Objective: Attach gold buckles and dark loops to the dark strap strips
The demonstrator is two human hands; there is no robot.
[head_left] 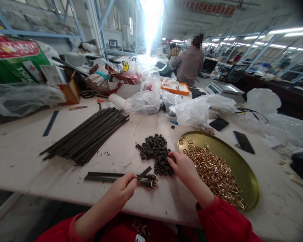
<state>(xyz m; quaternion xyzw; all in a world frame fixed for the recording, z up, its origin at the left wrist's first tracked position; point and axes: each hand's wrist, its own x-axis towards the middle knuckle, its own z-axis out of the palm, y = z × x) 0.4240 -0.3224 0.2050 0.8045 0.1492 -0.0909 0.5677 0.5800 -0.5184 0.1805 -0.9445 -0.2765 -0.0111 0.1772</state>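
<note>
Pinching a short length of dark strap (144, 172) between thumb and fingers, the left hand (127, 186) is placed at the near edge of a pale worktable (22, 161), the strap's visible end angled up and to the right. Beneath and just beside it: two finished straps (103, 174), dark, laid side by side, each with a gold buckle at its right end. Right hand (183, 166): fingertips touching the right side of a heap of small dark loops (154, 148); whether one is gripped cannot be told. To the right, near that wrist: one oval brass-coloured tray (242, 161), bearing a large spread of loose gold frames (214, 174). To the left, beyond the left hand: one fanned stack of long dark strips (88, 136), lying diagonally. Farther left: one dark blue flat bar (51, 123); behind the stack, one pen (78, 108) and one pair of black-handled scissors (88, 94). Right rear: one phone (243, 142), one flat black square (219, 124). Across the back: crumpled clear plastic bags (192, 111), one orange-rimmed box (183, 88), one weighing scale (227, 88). Far left: one green-and-red bag (15, 62). Beyond the table: one person in a brownish top (190, 65).
</note>
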